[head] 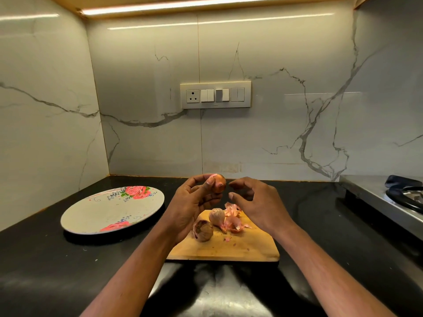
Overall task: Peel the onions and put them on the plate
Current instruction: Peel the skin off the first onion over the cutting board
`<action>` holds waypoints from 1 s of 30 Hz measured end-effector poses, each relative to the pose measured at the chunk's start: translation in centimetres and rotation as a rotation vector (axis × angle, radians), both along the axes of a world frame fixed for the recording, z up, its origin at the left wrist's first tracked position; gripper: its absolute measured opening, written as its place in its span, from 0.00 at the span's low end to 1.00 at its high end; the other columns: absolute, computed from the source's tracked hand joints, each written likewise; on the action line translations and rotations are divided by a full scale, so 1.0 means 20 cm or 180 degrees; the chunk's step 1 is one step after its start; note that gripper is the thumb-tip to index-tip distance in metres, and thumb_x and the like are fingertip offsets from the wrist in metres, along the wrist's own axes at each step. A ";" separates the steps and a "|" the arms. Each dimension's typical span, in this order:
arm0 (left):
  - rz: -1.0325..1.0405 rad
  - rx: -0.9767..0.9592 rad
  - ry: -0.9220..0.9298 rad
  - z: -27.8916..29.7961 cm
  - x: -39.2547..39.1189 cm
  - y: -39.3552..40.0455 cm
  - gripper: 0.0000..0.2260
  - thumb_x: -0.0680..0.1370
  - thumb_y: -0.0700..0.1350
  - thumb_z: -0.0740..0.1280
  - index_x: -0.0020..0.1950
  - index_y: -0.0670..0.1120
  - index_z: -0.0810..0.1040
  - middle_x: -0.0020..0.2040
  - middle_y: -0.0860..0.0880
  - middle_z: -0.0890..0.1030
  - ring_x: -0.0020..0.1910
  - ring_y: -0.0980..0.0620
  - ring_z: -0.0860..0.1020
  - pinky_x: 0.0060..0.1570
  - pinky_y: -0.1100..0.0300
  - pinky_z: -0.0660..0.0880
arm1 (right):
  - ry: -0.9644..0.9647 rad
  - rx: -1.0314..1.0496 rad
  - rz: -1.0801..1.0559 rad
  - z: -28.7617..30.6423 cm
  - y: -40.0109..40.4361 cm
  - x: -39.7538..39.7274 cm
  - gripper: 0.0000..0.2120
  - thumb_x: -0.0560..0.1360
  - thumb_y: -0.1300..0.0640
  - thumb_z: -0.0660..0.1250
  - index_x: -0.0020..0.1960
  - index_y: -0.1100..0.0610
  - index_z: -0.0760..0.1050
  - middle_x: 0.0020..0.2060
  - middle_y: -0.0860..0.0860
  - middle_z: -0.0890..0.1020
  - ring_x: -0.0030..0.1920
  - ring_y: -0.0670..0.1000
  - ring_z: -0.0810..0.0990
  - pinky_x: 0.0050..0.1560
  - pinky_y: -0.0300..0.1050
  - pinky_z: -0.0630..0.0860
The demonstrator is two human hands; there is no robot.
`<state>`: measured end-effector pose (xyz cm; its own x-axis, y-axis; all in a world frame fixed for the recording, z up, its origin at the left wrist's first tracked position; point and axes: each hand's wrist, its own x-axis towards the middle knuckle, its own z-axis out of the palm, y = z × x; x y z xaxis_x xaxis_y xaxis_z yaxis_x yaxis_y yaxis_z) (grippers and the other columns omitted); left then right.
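Note:
My left hand [192, 202] holds a small brown-skinned onion [219, 184] up above the wooden cutting board [229, 248], thumb and fingers curled round it. My right hand [258, 202] hovers just right of the onion with fingers loosely curled, holding nothing. Two more onions lie on the board: a dark one [202, 230] near my left wrist and a paler one [217, 216] behind it. Pink onion skins [233, 219] lie beside them. The flowered plate [109, 213] sits to the left on the black counter, with no onions on it.
A steel gas stove [389, 197] stands at the right edge of the counter. The marble wall with a switch panel [215, 94] closes off the back and left side. Small skin scraps dot the board's front half.

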<state>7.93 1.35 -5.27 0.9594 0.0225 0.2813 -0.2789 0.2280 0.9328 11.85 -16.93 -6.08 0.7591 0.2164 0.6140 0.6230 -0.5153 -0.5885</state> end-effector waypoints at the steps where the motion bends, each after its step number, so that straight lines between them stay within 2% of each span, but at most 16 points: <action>1: 0.0025 -0.0001 -0.0002 0.00 0.00 0.00 0.18 0.73 0.49 0.69 0.62 0.47 0.77 0.52 0.46 0.86 0.54 0.47 0.84 0.49 0.59 0.81 | -0.0086 0.0050 0.0101 0.01 0.01 -0.01 0.14 0.76 0.51 0.73 0.61 0.48 0.80 0.53 0.42 0.83 0.51 0.40 0.80 0.48 0.25 0.73; 5: 0.0070 0.0088 -0.0012 0.00 0.00 0.00 0.20 0.72 0.50 0.71 0.63 0.46 0.75 0.52 0.43 0.85 0.53 0.46 0.85 0.50 0.57 0.81 | -0.0432 0.0166 0.0268 0.03 0.04 -0.05 0.15 0.73 0.50 0.76 0.59 0.45 0.81 0.49 0.39 0.82 0.48 0.38 0.81 0.47 0.26 0.76; 10: 0.0060 0.0328 -0.0095 -0.01 0.00 -0.01 0.21 0.70 0.49 0.72 0.62 0.49 0.75 0.50 0.43 0.85 0.49 0.48 0.84 0.51 0.56 0.81 | -0.0663 0.0311 0.0152 0.02 0.04 -0.04 0.08 0.74 0.52 0.75 0.53 0.49 0.84 0.43 0.41 0.85 0.44 0.37 0.82 0.43 0.28 0.77; 15: -0.0057 0.0324 -0.0112 0.00 0.00 -0.01 0.20 0.71 0.50 0.71 0.62 0.51 0.76 0.52 0.45 0.85 0.52 0.48 0.84 0.52 0.58 0.81 | -0.0738 0.0291 0.0015 0.03 0.03 -0.04 0.05 0.75 0.53 0.74 0.51 0.51 0.83 0.40 0.41 0.83 0.41 0.37 0.82 0.42 0.26 0.77; 18: -0.0063 0.0424 -0.0127 -0.01 0.00 -0.01 0.22 0.71 0.50 0.71 0.64 0.50 0.75 0.53 0.45 0.85 0.54 0.47 0.83 0.54 0.56 0.80 | -0.0780 0.0175 0.0005 0.03 0.02 -0.05 0.05 0.75 0.53 0.74 0.49 0.52 0.82 0.40 0.43 0.83 0.40 0.39 0.82 0.41 0.28 0.78; 22: 0.0092 0.0697 -0.0233 -0.01 0.00 0.00 0.23 0.70 0.51 0.73 0.64 0.51 0.75 0.57 0.45 0.83 0.55 0.48 0.83 0.53 0.56 0.80 | -0.0889 -0.0017 -0.0043 0.04 0.01 -0.06 0.04 0.74 0.54 0.75 0.45 0.53 0.81 0.37 0.43 0.82 0.37 0.40 0.80 0.37 0.27 0.75; 28: 0.0177 0.0944 -0.0351 -0.01 0.00 0.01 0.20 0.71 0.50 0.73 0.62 0.50 0.78 0.59 0.48 0.82 0.57 0.50 0.82 0.50 0.59 0.81 | -0.0946 -0.0417 -0.0195 0.03 0.01 -0.06 0.06 0.73 0.54 0.75 0.40 0.52 0.79 0.33 0.42 0.79 0.33 0.44 0.77 0.34 0.35 0.75; 30: 0.0162 0.0985 -0.0375 -0.02 0.00 0.00 0.19 0.71 0.50 0.73 0.61 0.50 0.78 0.59 0.48 0.82 0.58 0.51 0.82 0.50 0.59 0.81 | -0.0928 -0.0426 -0.0227 0.03 0.02 -0.06 0.07 0.72 0.55 0.75 0.39 0.52 0.78 0.32 0.42 0.78 0.32 0.43 0.77 0.33 0.34 0.74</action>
<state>7.98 1.44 -5.58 0.9197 -0.0343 0.3912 -0.3927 -0.0779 0.9164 10.61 -16.57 -5.41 0.5717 0.2626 0.7773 0.7148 -0.6244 -0.3148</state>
